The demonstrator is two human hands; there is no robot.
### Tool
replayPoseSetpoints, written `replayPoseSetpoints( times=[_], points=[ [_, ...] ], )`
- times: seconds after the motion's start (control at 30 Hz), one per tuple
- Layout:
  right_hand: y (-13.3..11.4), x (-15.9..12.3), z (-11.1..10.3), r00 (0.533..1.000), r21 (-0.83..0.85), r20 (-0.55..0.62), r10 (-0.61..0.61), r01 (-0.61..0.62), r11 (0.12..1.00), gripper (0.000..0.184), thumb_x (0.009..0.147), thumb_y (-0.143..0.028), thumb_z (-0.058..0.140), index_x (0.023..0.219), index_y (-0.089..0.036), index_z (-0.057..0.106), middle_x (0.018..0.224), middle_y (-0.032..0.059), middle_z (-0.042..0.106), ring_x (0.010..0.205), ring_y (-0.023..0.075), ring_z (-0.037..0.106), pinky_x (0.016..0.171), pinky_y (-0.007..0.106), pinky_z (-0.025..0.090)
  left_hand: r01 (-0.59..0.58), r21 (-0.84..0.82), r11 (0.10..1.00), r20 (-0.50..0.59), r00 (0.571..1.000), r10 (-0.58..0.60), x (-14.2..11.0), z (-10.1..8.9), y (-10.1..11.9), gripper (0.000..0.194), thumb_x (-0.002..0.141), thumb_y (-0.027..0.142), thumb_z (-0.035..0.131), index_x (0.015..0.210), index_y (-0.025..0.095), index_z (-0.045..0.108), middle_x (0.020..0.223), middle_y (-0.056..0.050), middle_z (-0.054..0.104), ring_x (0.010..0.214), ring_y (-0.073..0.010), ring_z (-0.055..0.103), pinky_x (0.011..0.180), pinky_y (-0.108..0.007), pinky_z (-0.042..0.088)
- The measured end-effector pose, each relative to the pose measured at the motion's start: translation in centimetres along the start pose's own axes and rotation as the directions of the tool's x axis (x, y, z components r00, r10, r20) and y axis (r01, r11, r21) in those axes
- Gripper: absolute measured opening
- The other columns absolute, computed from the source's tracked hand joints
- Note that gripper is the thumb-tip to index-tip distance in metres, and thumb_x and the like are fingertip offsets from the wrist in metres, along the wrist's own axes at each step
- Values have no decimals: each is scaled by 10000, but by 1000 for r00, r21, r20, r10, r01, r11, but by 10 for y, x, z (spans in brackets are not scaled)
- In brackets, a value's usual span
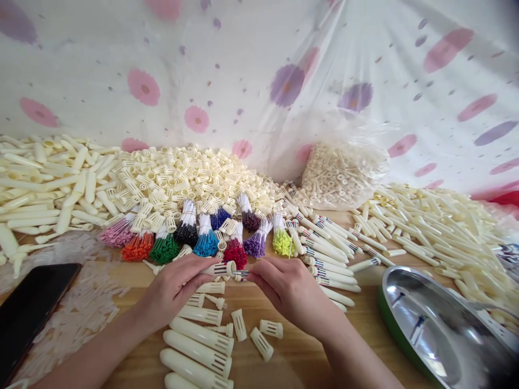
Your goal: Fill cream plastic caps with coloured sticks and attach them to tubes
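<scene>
Gripped in your left hand (178, 286): slotted cream barrel (221, 269). Right hand (279, 278) pinches thin piece (240, 274) at its mouth. Clear bag (344, 175) holds small cream parts (333, 182).

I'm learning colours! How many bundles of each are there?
Pink bundle: 1
Orange bundle: 1
Green bundle: 1
Black bundle: 1
Light blue bundle: 1
Dark blue bundle: 1
Red bundle: 1
Maroon bundle: 1
Purple bundle: 1
Yellow bundle: 1
Total: 10
</scene>
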State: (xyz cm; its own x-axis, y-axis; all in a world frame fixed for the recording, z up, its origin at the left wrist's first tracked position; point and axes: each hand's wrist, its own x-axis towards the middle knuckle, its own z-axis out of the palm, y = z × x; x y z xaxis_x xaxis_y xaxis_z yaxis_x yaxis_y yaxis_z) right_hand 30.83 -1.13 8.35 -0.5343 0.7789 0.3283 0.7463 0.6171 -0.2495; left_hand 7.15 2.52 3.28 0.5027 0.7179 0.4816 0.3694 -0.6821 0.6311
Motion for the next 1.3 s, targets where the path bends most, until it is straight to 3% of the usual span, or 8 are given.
replayPoseSetpoints(
  times=[0.2,0.33,0.63,0.77,0.87,0.93,1.1,1.3],
  points=[
    [-1,1,-5,997,-13,8,-74,74,997,299,961,-227,401,713,-152,550,593,-12,511,506,96,416,497,220,294,94,-92,991,170,982,-78,-3,-1,3,342,872,161,502,1165,269,643,1029,-19,744,911,-174,689,779,-212,532],
    [-2,1,-6,995,8,-14,-99,99,995,301,964,-227,397,716,-150,548,595,-9,512,509,97,424,492,223,290,172,-159,972,224,965,-134,-5,-1,4,316,858,190,524,1130,269,666,1022,-19,747,872,-179,697,749,-208,541],
    [5,-2,-14,995,89,-87,-58,65,994,181,951,-250,438,905,-149,580,743,43,638,651,128,592,571,225,414,372,-322,871,96,928,-361,-6,6,5,180,771,240,656,950,240,678,930,-25,715,881,-193,658,785,-263,534],
    [-1,-4,-17,985,318,-154,76,-24,948,139,953,-267,431,974,-176,534,733,11,637,610,106,575,557,210,425,261,-434,862,3,957,-289,-6,11,3,128,751,177,679,866,230,660,846,-25,682,826,-180,643,742,-263,533],
    [-12,-4,-11,990,424,-105,95,-42,904,154,965,-272,390,1019,-186,505,746,12,642,592,105,566,545,208,431,201,-485,851,-58,964,-261,-6,14,1,122,739,156,696,833,221,654,826,-30,662,818,-179,636,741,-274,531],
    [-18,-4,-5,995,402,-73,63,-28,915,161,966,-263,379,1040,-183,496,805,33,659,652,120,593,578,218,449,201,-506,839,-61,962,-267,-6,16,-1,114,742,157,695,825,220,650,836,-32,656,819,-179,636,726,-273,534],
    [-22,-1,6,991,195,-124,-54,77,978,186,976,-249,347,1053,-155,488,860,69,673,731,155,632,621,251,474,220,-528,820,-51,956,-289,-8,19,-2,127,749,142,687,828,232,645,861,-20,646,844,-170,630,747,-268,532],
    [-16,1,10,956,23,-111,-271,275,961,167,963,-194,368,1062,-145,494,877,93,687,797,175,631,670,277,498,237,-562,792,-43,948,-315,-9,20,-3,131,741,158,699,840,233,658,845,-14,646,829,-168,632,720,-254,539]
  ],
)
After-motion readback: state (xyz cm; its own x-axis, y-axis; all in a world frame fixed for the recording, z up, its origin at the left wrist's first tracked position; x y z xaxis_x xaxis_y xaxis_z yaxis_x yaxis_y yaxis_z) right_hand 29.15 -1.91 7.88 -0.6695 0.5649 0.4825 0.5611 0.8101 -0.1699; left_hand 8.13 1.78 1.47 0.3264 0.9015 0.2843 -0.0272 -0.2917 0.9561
